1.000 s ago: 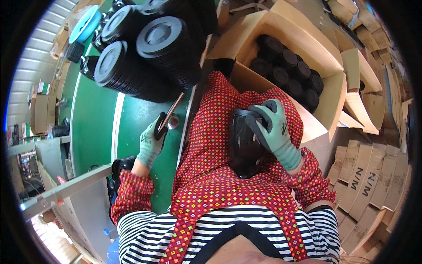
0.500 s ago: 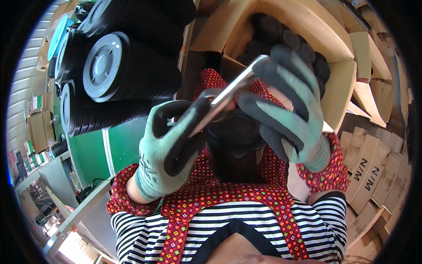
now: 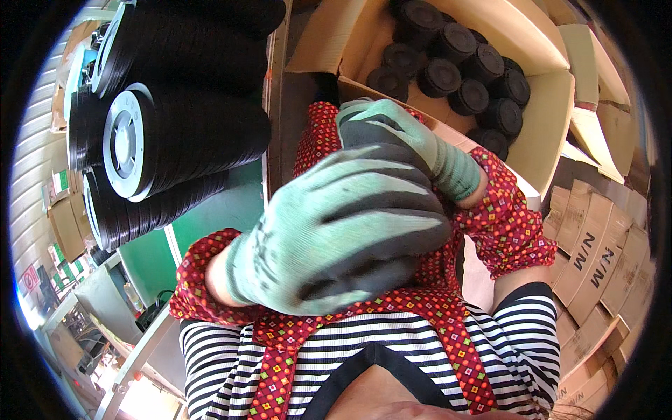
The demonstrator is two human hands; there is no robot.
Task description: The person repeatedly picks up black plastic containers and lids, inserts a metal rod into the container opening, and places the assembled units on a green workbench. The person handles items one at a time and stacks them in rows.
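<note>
Both of my hands wear pale green gloves with black palms and fingers, and they meet in front of my body. My left hand (image 3: 350, 227) is closed, its back toward me and its fingers curled over to the right. Beyond it, my right hand (image 3: 402, 133) is bent inward with its fingers folded. Whatever the two hands hold is hidden behind the left glove. Under them lies my red patterned apron (image 3: 441, 308).
An open cardboard box (image 3: 549, 140) ahead on the right holds several black round parts (image 3: 456, 42). At left, long black ribbed rolls (image 3: 203, 133) with grey end discs (image 3: 124, 143) lie stacked above a green surface (image 3: 224, 206). Flattened cartons (image 3: 591, 252) lean at right.
A thin flat object with a pale edge, held in my left hand earlier, is hidden now. The left hand has moved right and turned over; the right has drawn in behind it.
</note>
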